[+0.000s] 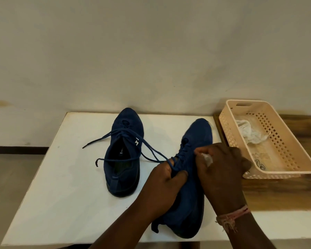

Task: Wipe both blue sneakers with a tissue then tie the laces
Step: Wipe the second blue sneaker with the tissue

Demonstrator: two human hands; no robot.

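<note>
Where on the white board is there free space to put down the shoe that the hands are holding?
Bare patches on the white board: the near-left part, in front of the untied blue sneaker, and the far strip between the two sneakers. It is crowded where the left hand and right hand hold the other blue sneaker, and in the peach plastic basket.

Two blue sneakers (123, 153) (196, 141) sit on one white board (61, 186) — one pink basket (285, 141) stands beside it. Two hands (162, 182) (221, 169) are in view. One tissue (207, 159) shows in the right hand, and one crumpled tissue (250, 133) lies in the basket — two in all.
</note>
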